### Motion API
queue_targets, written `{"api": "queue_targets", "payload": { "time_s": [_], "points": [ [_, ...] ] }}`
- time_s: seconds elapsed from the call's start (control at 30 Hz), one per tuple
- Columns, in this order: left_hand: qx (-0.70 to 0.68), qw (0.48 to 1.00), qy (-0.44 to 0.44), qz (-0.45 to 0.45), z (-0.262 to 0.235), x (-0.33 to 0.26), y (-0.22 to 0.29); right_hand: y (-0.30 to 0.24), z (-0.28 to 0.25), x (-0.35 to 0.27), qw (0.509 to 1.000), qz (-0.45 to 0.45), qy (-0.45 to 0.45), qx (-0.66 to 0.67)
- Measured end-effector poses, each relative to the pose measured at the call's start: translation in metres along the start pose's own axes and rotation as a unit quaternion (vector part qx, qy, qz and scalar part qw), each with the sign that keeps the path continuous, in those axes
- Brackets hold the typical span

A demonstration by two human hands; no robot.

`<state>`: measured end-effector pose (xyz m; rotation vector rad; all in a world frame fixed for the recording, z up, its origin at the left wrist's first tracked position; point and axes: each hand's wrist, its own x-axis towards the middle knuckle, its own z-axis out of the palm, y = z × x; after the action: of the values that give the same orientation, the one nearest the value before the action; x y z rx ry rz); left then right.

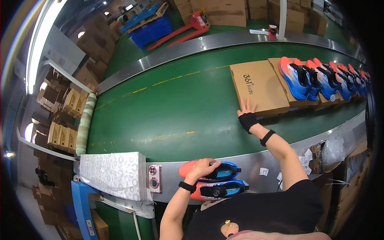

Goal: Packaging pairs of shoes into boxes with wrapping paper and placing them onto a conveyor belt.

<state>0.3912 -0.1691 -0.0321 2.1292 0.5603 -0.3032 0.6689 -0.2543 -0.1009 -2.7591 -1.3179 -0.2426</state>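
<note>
My left hand (203, 168) grips the farther of two orange-and-blue sneakers, its fingers curled over the upper beside the opening. This sneaker (226, 171) lies on the metal ledge with its orange toe to the left. Right beside it, closer to my body, is the matching sneaker (224, 189). My right hand (248, 113), in a black fingerless wrap, rests with spread fingers on the near left corner of a closed brown shoebox (262, 86). That box sits on the green conveyor belt (160, 108).
More boxes topped with a row of orange-and-blue sneakers (298, 80) run along the belt to the right. On the ledge are a patterned white package (112, 174), a pink phone (155, 179) and small white labels (264, 171). A red pallet jack (192, 28) stands beyond the belt.
</note>
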Motion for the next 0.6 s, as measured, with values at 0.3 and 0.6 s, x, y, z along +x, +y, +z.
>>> {"api": "queue_targets", "payload": {
  "time_s": [0.3, 0.6],
  "points": [
    [0.22, 0.913, 0.256, 0.231, -0.005, 0.018, 0.068, -0.051, -0.118, -0.063, 0.938, -0.019, 0.211, 0.274],
    [0.001, 0.955, 0.289, 0.068, -0.064, 0.036, -0.05, 0.028, -0.211, -0.132, 0.6, 0.174, 0.292, 0.725]
  ]
}}
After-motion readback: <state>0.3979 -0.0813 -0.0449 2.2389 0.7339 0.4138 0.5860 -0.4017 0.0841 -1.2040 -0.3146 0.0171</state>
